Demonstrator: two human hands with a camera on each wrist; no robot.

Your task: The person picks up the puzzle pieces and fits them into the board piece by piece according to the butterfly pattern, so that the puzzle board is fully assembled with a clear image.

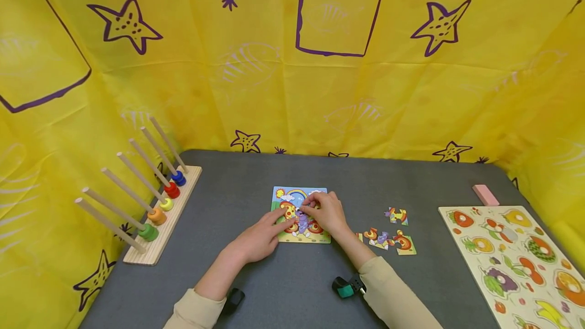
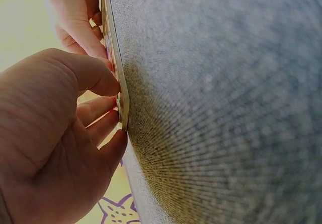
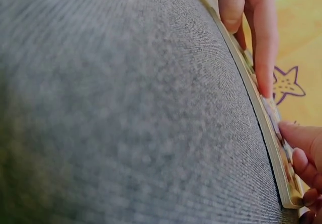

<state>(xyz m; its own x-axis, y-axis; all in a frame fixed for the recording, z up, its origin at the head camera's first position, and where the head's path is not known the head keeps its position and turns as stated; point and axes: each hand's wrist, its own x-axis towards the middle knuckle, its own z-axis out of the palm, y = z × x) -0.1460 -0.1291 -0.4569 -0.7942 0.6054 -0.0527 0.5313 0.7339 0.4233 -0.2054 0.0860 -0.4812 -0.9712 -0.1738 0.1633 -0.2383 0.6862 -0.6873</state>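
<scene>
A jigsaw puzzle board (image 1: 299, 240) with a sun, a rainbow and a colourful cartoon animal lies flat on the dark table. My left hand (image 1: 259, 235) rests on its left side, fingers stretched over the picture. In the left wrist view, the thumb and fingertips of my left hand (image 2: 60, 128) are right at the board's edge. My right hand (image 1: 328, 213) bends over the upper right of the picture, thumb and fingers pinching a small puzzle piece (image 1: 300, 209) mostly hidden by the fingertips. The right wrist view has my right hand (image 3: 308, 156) low over the board.
Several loose puzzle pieces (image 1: 404, 244) lie right of the board. A wooden peg stand (image 1: 161, 240) with coloured rings stands at left. At right are a fruit puzzle board (image 1: 470, 253) and a pink block (image 1: 486, 195). Yellow patterned cloth (image 1: 292, 100) hangs behind.
</scene>
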